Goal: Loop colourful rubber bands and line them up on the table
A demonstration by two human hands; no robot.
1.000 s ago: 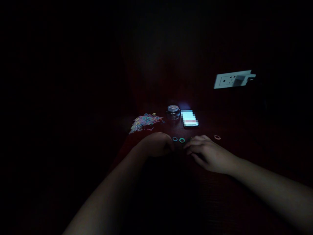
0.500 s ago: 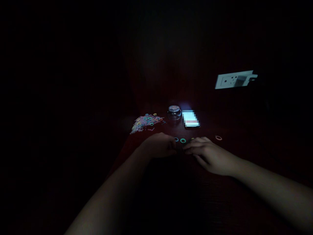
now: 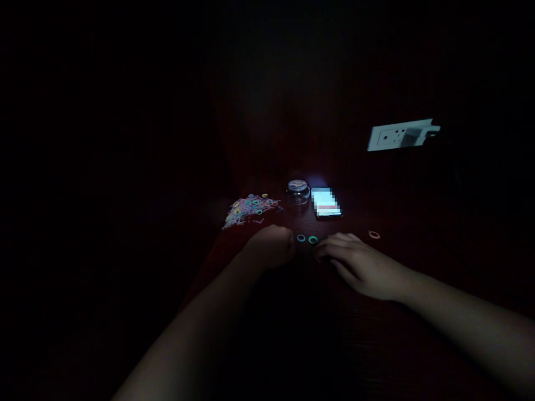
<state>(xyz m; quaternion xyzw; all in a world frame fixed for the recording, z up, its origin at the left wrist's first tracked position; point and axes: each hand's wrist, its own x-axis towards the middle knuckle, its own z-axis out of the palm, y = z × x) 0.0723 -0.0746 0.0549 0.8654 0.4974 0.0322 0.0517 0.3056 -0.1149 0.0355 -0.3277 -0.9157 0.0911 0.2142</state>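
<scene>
The scene is very dark. My left hand [image 3: 271, 248] rests on the dark red table [image 3: 292, 312] curled into a fist; what it holds, if anything, is hidden. My right hand [image 3: 355, 262] lies beside it, fingers pressed together and pointing left toward the fist, contents unseen. Just beyond the fingertips lie two small teal rings [image 3: 307, 239]. A pile of several small coloured rings [image 3: 249, 207] sits further back on the left. One pinkish ring [image 3: 374, 235] lies alone to the right.
A small glass jar [image 3: 297, 191] and a lit phone [image 3: 326, 203] stand behind the hands. A white wall socket with a plug [image 3: 401, 135] is at the upper right. Everything else is in darkness.
My left hand has drawn slightly left, away from my right fingertips, leaving a small gap. The rings on the table have not moved.
</scene>
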